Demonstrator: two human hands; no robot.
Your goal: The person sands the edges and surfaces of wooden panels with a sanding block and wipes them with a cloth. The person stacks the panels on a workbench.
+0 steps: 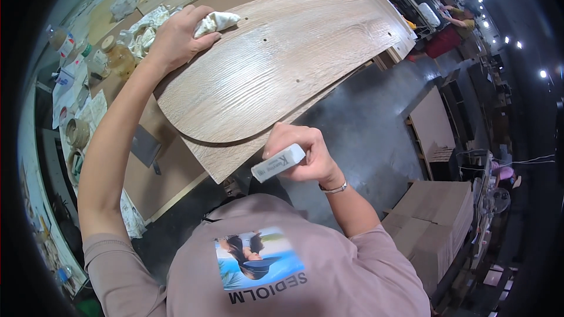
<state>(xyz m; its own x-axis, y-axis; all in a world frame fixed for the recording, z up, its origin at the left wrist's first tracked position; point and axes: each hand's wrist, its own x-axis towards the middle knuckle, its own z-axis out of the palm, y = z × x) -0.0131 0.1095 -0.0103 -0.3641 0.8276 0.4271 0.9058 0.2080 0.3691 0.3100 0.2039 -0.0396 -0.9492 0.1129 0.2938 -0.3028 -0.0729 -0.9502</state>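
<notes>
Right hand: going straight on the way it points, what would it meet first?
Probably the rounded board, at its near edge; depth leaves unclear whether the right hand touches it.

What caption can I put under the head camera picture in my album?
Left hand holding a crumpled cloth on a round-ended wood-grain board, right hand gripping a pale block.

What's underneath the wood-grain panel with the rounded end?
Beneath the rounded panel, a second wood-grain board sticks out on the near side, showing a corner and a strip. The rest of that board is covered, so I can't tell what else lies underneath.
</notes>
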